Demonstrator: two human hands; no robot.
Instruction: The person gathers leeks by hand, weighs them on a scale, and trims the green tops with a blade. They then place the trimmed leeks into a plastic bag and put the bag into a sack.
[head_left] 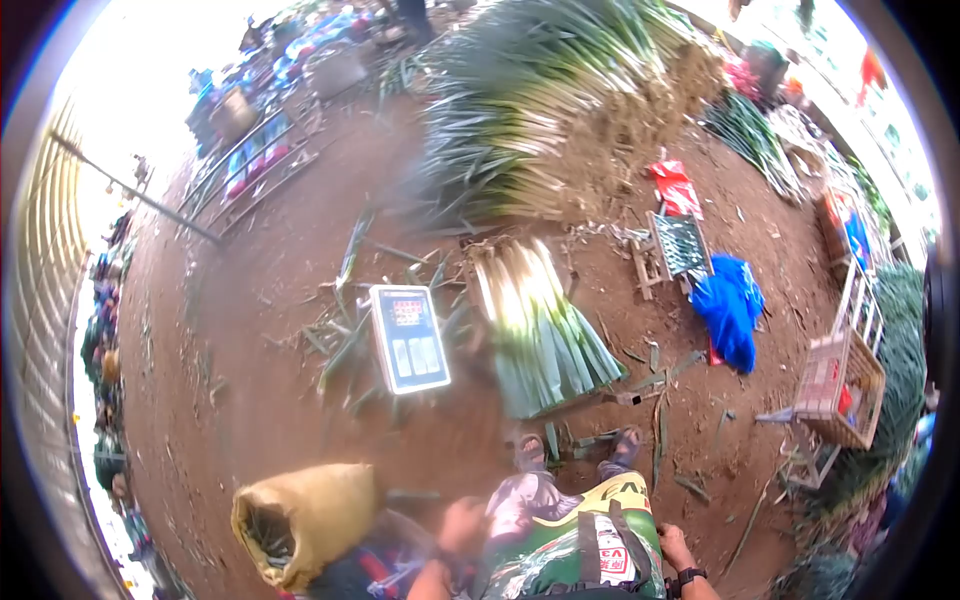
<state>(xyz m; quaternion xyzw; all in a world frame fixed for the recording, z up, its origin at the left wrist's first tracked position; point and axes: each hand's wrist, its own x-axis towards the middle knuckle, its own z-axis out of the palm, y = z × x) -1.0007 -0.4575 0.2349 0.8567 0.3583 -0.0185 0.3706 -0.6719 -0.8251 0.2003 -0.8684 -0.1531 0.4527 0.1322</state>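
Note:
My left hand [464, 526] is over my lap's left side, near the yellow woven sack [330, 510]; motion smears its fingers. Beside the right edge of my green and yellow sack-cloth apron [545, 540] is my right hand [676, 546], a dark watch on its wrist. Its fingers look curled, and what they hold, if anything, is hidden. In front of my feet a bundle of leeks [545, 325] lies on a low stand, white ends away from me. Left of the bundle is a white scale [411, 338] with a dark panel.
A large heap of leeks [560, 110] spreads across the back. To the right are a small stool [675, 245], a blue cloth [730, 310] and a wicker basket chair [840, 390]. Leaf scraps litter the dirt floor. A metal rack [245, 170] stands back left.

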